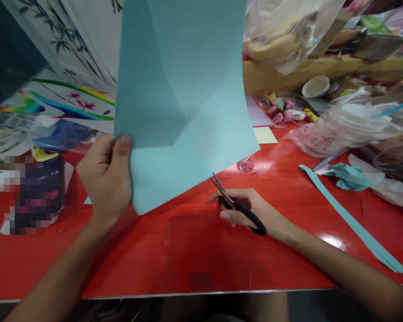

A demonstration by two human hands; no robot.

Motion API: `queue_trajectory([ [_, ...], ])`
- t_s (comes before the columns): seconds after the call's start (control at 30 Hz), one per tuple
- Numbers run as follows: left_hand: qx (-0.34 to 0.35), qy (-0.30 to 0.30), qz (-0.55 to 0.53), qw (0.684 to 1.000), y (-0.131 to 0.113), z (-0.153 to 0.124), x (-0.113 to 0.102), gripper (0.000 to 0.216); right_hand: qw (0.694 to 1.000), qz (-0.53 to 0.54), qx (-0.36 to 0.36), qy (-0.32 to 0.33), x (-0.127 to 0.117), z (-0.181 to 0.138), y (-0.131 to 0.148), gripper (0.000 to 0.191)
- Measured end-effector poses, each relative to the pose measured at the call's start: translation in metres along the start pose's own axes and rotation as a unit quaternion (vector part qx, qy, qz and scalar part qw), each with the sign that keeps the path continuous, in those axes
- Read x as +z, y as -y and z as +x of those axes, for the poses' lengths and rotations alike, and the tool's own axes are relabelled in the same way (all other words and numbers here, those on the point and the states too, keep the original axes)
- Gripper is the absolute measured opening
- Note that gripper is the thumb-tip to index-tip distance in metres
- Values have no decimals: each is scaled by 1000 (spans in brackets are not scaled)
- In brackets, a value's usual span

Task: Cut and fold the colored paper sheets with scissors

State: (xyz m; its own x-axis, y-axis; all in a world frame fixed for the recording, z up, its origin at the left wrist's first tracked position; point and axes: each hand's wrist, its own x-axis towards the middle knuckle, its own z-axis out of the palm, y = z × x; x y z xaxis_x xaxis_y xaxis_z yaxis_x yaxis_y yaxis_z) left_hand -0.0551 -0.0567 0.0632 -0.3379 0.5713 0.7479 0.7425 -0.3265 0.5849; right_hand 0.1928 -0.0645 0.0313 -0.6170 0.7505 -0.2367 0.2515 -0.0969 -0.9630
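My left hand pinches the lower left edge of a large light-blue paper sheet and holds it upright above the red table. My right hand rests on the table and grips black-handled scissors. Their blades point up and left, slightly apart, with the tips at the sheet's bottom edge.
A long light-blue paper strip and crumpled blue scraps lie at the right. Plastic bags, a paper cup and small craft flowers crowd the back right. Printed sheets and a dark object lie at the left.
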Motion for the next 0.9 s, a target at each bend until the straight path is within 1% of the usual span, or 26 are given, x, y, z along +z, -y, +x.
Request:
queue_trajectory([
  [0.2, 20, -2, 12, 1000, -2, -2, 1, 21, 1000, 16, -10, -8, 1, -2, 2, 33],
  [0.37, 9, 5, 6, 1000, -5, -6, 0, 22, 999, 26, -23, -4, 2, -4, 1, 33],
  [0.57, 22, 9, 1, 1000, -7, -7, 0, 32, 999, 29, -31, -6, 2, -3, 0, 31],
  [0.9, 17, -3, -8, 1000, -5, -6, 0, 30, 999, 16, -40, 1, 2, -5, 3, 31],
])
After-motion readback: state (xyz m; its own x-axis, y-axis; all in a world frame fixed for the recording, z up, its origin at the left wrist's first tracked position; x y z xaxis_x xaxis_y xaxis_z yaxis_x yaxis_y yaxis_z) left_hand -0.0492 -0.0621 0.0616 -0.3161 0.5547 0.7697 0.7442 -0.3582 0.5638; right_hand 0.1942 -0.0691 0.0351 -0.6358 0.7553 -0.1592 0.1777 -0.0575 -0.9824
